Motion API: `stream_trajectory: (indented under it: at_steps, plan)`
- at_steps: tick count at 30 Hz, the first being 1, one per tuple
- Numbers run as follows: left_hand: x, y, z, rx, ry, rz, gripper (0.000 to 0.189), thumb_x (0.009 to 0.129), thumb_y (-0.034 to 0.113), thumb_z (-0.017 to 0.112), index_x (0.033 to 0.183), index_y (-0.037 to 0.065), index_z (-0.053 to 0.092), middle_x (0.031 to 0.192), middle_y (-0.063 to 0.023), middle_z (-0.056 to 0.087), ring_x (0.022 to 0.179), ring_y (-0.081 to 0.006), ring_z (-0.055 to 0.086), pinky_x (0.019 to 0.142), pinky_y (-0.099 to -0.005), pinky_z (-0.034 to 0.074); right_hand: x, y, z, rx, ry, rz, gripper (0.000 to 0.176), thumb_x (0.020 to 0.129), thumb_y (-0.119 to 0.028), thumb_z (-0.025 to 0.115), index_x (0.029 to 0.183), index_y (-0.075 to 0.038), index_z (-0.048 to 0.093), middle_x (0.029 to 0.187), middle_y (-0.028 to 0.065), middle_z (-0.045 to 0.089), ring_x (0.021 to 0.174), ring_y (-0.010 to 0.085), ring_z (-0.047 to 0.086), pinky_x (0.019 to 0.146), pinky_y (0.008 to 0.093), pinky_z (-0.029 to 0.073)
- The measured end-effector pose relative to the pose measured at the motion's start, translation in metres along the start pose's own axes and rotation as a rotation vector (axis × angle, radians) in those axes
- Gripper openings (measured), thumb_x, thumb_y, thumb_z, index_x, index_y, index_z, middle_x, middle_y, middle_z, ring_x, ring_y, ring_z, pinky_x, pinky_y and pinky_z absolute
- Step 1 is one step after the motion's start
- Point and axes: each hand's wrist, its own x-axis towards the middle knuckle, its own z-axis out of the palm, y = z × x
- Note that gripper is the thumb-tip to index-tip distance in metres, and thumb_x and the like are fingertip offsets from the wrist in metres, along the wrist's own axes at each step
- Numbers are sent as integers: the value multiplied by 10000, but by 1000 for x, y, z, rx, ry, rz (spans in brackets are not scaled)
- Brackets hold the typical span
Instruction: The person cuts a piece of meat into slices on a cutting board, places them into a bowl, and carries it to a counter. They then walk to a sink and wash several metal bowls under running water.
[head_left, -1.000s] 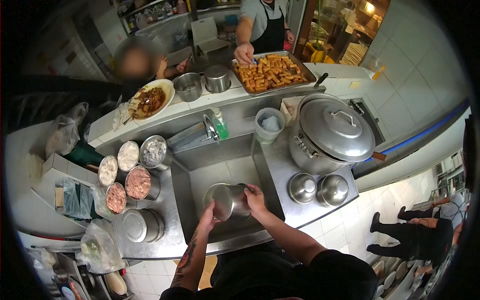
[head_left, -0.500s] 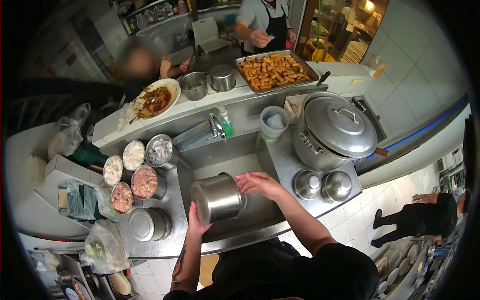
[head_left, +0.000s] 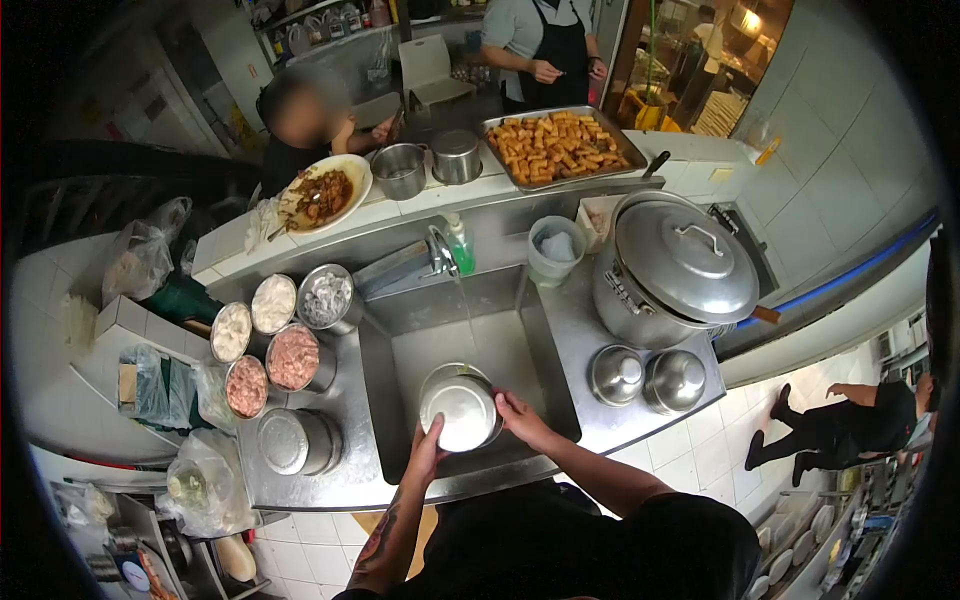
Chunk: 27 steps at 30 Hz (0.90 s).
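Over one sink (head_left: 520, 335), left hand (head_left: 428, 452), right hand (head_left: 515, 412) hold one pot (head_left: 460, 408) (steel).

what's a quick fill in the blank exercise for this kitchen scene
1. The left hand and right hand hold a steel pot inside the ____.
2. A thin stream of ____ falls from the tap.
3. The big pot is covered by a ____.
Missing words: sink; water; lid.

Steel counter (head_left: 565, 340) with sink (head_left: 470, 320), big lidded pot (head_left: 680, 265), two small lidded pots (head_left: 618, 375), filling tubs (head_left: 293, 357)
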Motion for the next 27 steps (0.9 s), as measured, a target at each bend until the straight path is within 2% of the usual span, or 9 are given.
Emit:
stream_trajectory:
  at_steps: [3,6,8,13,17,19,23,25,27]
  plan:
    - [-10,-6,-1,53,0,17,826,933,520,661,1542,114,278,1447,-137,479,1250,-255,542,893,-375,522,-20,-36,-4,101,-60,166,770,1006,-665,365,1473,-59,460,1428,116,547,1354,247,473,1110,381,391]
    - [-10,-8,2,208,-19,164,839,937,558,635,1544,103,277,1443,-123,479,1266,-241,499,905,-373,489,-24,-50,-1,47,-38,136,780,1012,-641,396,1490,-25,426,1425,146,542,1298,251,509,1056,367,427]
    - [-11,-8,1,184,3,144,840,936,564,630,1539,93,284,1441,-129,479,1270,-247,495,912,-377,486,-8,-31,0,-133,-13,-146,792,1011,-615,443,1506,1,386,1376,173,555,1207,246,553,982,355,466]
    - [-12,3,2,96,48,85,822,936,526,649,1511,39,320,1450,-157,464,1298,-261,484,961,-423,487,-14,-48,5,-123,-93,5,820,993,-607,495,1526,-2,347,1420,194,513,1302,278,493,1069,375,407]
    - [-10,-11,-18,224,15,394,905,922,480,682,1550,-2,245,1573,-237,307,1459,-331,313,1182,-420,287,-20,-43,22,43,16,131,806,986,-660,446,1522,-62,373,1445,111,520,1322,243,509,1063,413,427]
    - [-28,1,-18,506,141,531,922,926,463,679,1563,-10,210,1592,-281,259,1505,-375,219,1213,-429,197,-12,-39,34,270,-124,162,837,980,-696,403,1529,-66,359,1472,115,491,1341,215,487,1067,422,426]
    - [-77,48,-28,676,531,854,805,910,310,703,1509,-57,310,1537,-290,356,1466,-429,287,1192,-472,242,9,-26,115,378,-99,-122,839,1014,-651,363,1528,10,316,1568,149,363,1449,237,337,1187,372,281]
    - [-104,85,-62,849,700,996,768,895,248,717,1493,-61,346,1521,-285,384,1444,-430,325,1180,-468,269,10,-66,167,386,-268,-85,845,1026,-629,355,1542,34,262,1584,127,341,1471,248,298,1219,339,196]
    - [-129,116,-104,619,756,942,768,896,251,724,1506,-31,352,1549,-229,384,1457,-453,293,1192,-472,256,38,-83,217,-17,-482,-214,828,1023,-615,324,1579,-14,203,1638,164,234,1513,291,206,1229,399,164]
